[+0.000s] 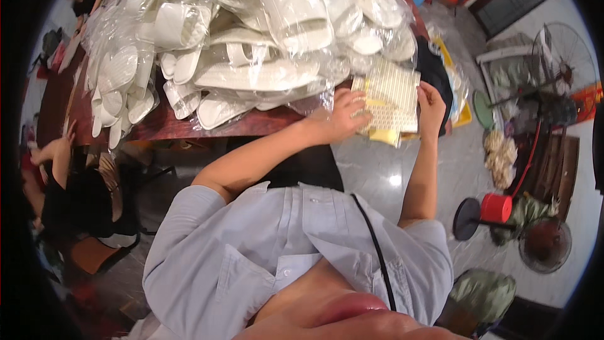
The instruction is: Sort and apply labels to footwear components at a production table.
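Heap of bagged white slippers [251, 44] on red table [251, 124]; left hand [343, 116] pressing fingers onto sticker sheet [391, 97] at table's edge, right hand [431, 107] pinching its side; label-peeling apparently under way, needing a fingertip lift.

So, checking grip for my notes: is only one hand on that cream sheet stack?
No: the left hand lies on the cream sheet stack while the right hand grips its right edge.
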A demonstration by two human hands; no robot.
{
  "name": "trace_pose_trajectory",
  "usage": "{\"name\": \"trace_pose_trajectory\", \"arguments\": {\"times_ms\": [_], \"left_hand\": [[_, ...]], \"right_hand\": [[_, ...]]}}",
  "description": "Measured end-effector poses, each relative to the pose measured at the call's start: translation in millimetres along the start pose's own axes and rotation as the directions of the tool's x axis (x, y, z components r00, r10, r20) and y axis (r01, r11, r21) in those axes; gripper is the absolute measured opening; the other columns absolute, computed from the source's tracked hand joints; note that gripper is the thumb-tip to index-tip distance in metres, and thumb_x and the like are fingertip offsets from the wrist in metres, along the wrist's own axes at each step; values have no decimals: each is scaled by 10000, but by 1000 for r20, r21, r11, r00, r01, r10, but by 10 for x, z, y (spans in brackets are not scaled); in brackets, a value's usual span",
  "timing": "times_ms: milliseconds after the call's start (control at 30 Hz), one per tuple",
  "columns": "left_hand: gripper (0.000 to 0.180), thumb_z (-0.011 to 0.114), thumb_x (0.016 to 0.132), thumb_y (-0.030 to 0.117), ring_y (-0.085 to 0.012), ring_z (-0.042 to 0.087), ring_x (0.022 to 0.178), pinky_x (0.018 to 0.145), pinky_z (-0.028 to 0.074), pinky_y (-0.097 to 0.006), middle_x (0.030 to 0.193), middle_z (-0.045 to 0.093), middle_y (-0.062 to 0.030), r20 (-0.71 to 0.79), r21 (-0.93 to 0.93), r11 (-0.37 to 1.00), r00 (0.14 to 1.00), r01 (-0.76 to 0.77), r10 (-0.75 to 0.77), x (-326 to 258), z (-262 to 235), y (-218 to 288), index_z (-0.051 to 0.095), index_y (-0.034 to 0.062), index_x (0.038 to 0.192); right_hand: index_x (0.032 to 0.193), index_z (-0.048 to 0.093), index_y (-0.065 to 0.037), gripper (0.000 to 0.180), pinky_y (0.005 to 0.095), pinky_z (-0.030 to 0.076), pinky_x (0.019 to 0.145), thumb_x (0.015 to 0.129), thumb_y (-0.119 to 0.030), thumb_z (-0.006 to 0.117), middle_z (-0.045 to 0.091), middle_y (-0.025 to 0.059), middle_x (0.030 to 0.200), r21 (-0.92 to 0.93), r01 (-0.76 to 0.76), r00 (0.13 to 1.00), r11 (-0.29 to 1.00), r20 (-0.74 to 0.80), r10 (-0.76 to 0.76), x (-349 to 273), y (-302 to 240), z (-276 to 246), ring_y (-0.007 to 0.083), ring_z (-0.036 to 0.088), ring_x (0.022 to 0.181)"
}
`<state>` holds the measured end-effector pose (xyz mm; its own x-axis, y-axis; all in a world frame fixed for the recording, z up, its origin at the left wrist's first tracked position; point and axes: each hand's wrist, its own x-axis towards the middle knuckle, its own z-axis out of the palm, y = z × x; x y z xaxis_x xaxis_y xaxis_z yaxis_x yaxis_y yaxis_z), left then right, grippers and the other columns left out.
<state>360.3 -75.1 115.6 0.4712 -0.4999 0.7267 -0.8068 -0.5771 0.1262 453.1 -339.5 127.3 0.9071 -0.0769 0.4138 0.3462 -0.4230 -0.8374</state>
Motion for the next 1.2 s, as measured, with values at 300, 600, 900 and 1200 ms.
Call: {"name": "trace_pose_trajectory", "arguments": {"times_ms": [300,600,900,1200], "left_hand": [[266,643,695,17,-260,531,1046,853,428,-383,951,578,-76,105,-58,982,980,178,-171,-477,-704,171,626,50,959],[284,647,694,-13,-261,552,1012,843,445,-381,923,591,-85,57,-159,955,968,252,-246,-682,-741,184,625,38,973],[226,601,845,100,-191,611,870,790,475,-304,930,652,-102,567,-644,295,699,706,-436,-1126,-1121,138,627,-7,1042],[297,540,918,261,-121,626,656,574,479,-226,791,659,-71,811,-450,-475,124,756,-571,-3027,-1449,-13,628,-4,1019]], "right_hand": [[978,648,9,185,287,475,748,816,-80,634,668,123,892,-182,0,986,983,-166,-31,-530,109,126,179,629,813],[1033,636,-51,283,416,425,862,771,-153,665,607,153,1099,-494,335,941,803,127,-315,-316,230,510,324,558,1014],[980,635,-5,208,332,454,815,823,-141,629,638,102,986,-151,38,891,988,452,35,-581,-499,556,230,591,929],[1071,600,-33,271,312,484,772,899,-241,573,643,37,886,-190,-607,224,772,891,396,-1913,796,971,147,608,860]]}}
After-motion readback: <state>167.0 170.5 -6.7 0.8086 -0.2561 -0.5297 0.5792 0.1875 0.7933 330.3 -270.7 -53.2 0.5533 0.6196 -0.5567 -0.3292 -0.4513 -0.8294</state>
